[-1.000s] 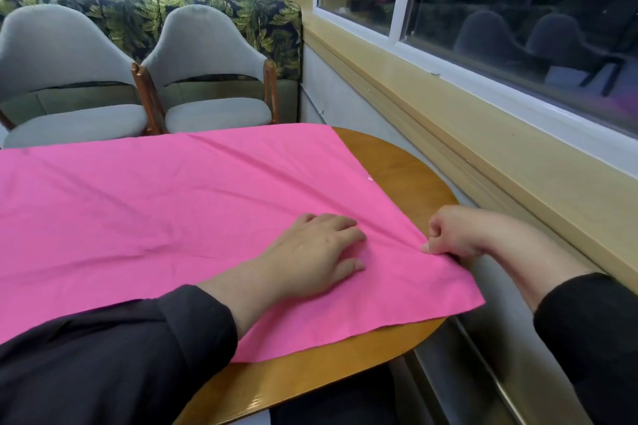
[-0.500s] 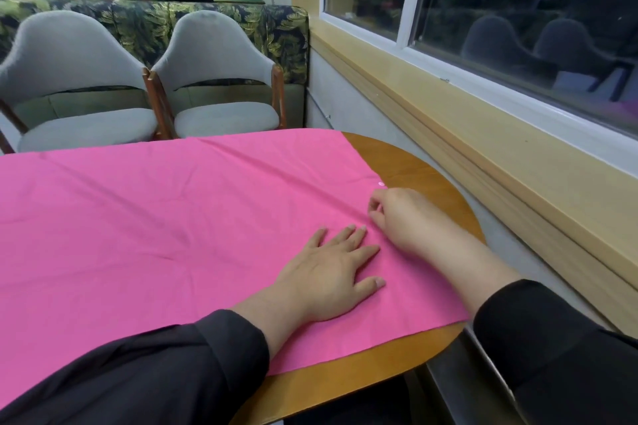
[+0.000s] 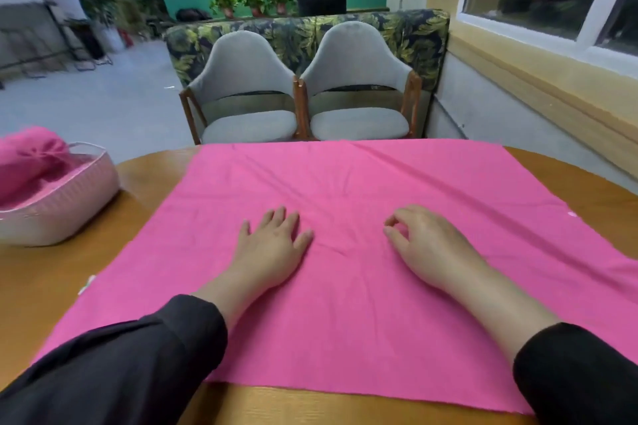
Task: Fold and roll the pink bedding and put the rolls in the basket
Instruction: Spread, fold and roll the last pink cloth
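Pink bedding [image 3: 345,203], one sheet flat under two hands, left hand [image 3: 271,248] and right hand [image 3: 426,241].

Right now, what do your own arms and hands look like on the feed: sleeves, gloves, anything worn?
Both arms wear long black sleeves of plain cloth, the left sleeve bunched slightly at the cuff and the right sleeve ending well above the wrist. The left hand and the right hand are bare: no gloves, rings, watch or bands show.
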The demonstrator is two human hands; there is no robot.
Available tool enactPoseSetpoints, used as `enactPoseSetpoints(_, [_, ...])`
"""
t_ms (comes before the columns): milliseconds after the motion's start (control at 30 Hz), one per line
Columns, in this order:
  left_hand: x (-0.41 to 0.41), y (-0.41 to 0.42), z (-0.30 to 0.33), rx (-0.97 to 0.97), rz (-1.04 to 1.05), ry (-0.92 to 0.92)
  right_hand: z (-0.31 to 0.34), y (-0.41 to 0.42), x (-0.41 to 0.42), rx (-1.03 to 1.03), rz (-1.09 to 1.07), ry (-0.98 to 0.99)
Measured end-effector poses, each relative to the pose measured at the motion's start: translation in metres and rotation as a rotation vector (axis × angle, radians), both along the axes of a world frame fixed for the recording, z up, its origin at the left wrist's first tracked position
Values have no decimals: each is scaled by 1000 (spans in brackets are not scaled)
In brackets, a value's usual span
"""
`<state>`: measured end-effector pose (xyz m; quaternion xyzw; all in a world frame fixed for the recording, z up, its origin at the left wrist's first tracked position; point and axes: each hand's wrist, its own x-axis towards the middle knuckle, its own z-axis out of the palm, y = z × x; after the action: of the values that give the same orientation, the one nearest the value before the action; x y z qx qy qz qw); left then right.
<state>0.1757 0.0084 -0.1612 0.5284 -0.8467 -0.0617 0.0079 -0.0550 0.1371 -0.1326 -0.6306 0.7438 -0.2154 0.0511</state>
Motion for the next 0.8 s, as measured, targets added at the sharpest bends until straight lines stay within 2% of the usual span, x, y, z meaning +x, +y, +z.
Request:
enactPoseSetpoints(100, [7, 2, 2, 13, -69, 91, -6, -33, 51, -66, 165, -60])
enactPoseSetpoints(200, [38, -14, 10, -42, -5, 270, -14, -59, 89, -37, 255, -66])
enactPoseSetpoints(267, [69, -32, 7, -93, 18, 194, -22, -71, 106, 0, 249, -1])
enactPoseSetpoints(367, [114, -53, -1, -49, 64, 89, -25, -85, 128, -21, 134, 126])
enactPoseSetpoints(567, [160, -65, -7, -49, 65, 11, -26, -103, 177, 244, 333, 210])
enactPoseSetpoints(800, [181, -68, -1, -75, 129, -3, -25, -105, 187, 278, 348, 230])
